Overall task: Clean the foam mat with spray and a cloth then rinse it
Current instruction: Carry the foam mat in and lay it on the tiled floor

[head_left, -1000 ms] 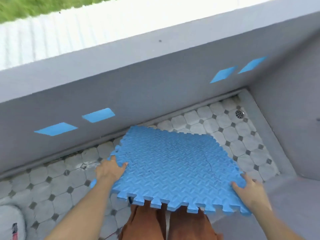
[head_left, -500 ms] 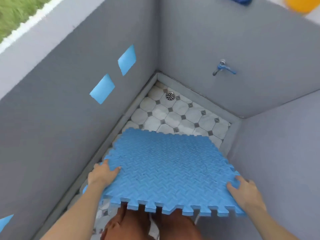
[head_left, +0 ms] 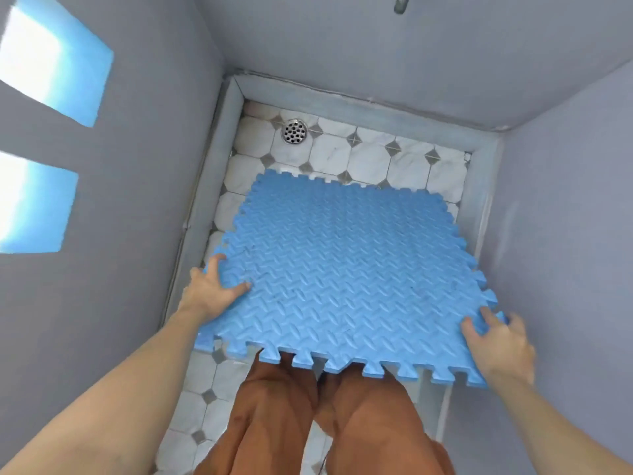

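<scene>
Blue foam mat point(head_left: 342, 275), light and bendy we judge, hangs between our left hand point(head_left: 214, 289) and right hand point(head_left: 496, 341), each gripping a side edge.

A square blue foam mat point(head_left: 346, 275) with a raised tread pattern and jigsaw-notched edges fills the middle of the frame, held roughly flat, tilted slightly, above the floor.

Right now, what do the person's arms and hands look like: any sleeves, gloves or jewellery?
Both arms are bare right up to the frame edge: no sleeves in view. The left hand and right hand wear no gloves, and no rings, watch or markings show.
</scene>
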Demonstrator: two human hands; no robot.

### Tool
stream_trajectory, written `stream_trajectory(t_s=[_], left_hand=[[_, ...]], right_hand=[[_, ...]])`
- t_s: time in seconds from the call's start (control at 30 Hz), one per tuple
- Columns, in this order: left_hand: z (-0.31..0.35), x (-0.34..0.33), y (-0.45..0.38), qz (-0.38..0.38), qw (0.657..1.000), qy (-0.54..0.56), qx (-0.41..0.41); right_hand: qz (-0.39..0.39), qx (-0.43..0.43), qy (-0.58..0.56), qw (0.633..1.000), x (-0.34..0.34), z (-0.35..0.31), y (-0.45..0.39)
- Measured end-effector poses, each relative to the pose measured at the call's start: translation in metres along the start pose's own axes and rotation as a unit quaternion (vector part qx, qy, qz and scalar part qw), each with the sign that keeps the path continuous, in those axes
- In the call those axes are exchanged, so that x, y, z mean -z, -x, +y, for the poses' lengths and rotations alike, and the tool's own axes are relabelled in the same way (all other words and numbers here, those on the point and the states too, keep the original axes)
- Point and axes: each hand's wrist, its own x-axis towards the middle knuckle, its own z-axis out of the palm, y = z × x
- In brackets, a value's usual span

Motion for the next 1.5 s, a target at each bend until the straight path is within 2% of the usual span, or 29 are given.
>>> stream_trajectory(t_s=[0.2,0.37,0.63,0.83,0.93,1.1,1.23,1.4,1.5], left_hand=[[0.003,-0.025,-0.077,-0.006,1.0,-0.021,-0.007],[0.011,-0.06,-0.154,0.032,0.999,-0.02,-0.021],[0.007,-0.107,-0.234,0.061,0.998,-0.009,-0.013],[0.008,-0.135,-0.249,0.088,0.995,0.049,-0.017],[0.015,-0.135,-0.244,0.083,0.995,0.052,-0.027],[0.043,-0.109,-0.206,0.079,0.993,0.002,-0.089],[0.082,-0.067,-0.151,0.098,0.979,-0.057,-0.167],[0.161,0.027,-0.06,0.155,0.945,-0.064,-0.28],[0.219,0.111,-0.002,0.239,0.896,-0.014,-0.374]], right_hand=[[-0.004,-0.033,-0.107,0.994,-0.075,-0.022,-0.046],[0.008,-0.073,-0.198,0.977,-0.136,-0.05,-0.101],[-0.023,-0.12,-0.265,0.956,-0.214,-0.069,-0.165],[-0.114,-0.077,-0.261,0.956,-0.247,-0.067,-0.177],[-0.131,-0.05,-0.24,0.96,-0.247,-0.071,-0.168],[-0.134,-0.02,-0.239,0.961,-0.207,-0.086,-0.134],[-0.12,0.045,-0.201,0.971,-0.135,-0.103,-0.094],[-0.043,0.097,-0.22,0.97,0.01,-0.134,-0.051],[0.043,0.121,-0.303,0.944,0.122,-0.158,-0.021]])
